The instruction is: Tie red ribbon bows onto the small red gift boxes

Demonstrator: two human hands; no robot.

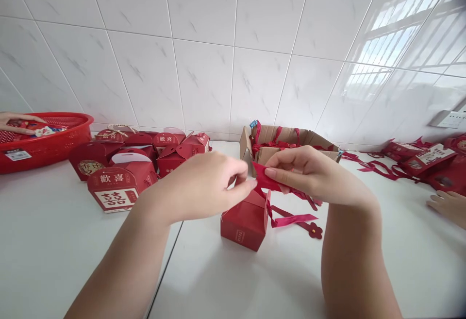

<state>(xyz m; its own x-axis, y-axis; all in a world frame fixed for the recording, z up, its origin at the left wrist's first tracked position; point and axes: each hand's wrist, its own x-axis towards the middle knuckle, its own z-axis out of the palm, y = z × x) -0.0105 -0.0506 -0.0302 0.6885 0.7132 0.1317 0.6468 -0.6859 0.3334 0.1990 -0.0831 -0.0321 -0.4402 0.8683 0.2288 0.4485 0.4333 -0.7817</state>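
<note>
A small red gift box (244, 224) stands on the white table (65, 251) just below my hands. My left hand (207, 180) is closed in a pinch on the box's red top flap. My right hand (309, 171) is also closed, pinching a red ribbon (267, 179) above the box. The ribbon's loose end (294, 220) trails to the right on the table and ends in a small red flower tag (315, 230).
Several finished red boxes (124, 168) are grouped at the left. A red plastic basket (43, 142) at far left has another person's hand (18, 121) in it. A cardboard carton (287, 145) of ribbons stands behind. More red boxes (425, 161) and another person's hand (449, 205) are at right.
</note>
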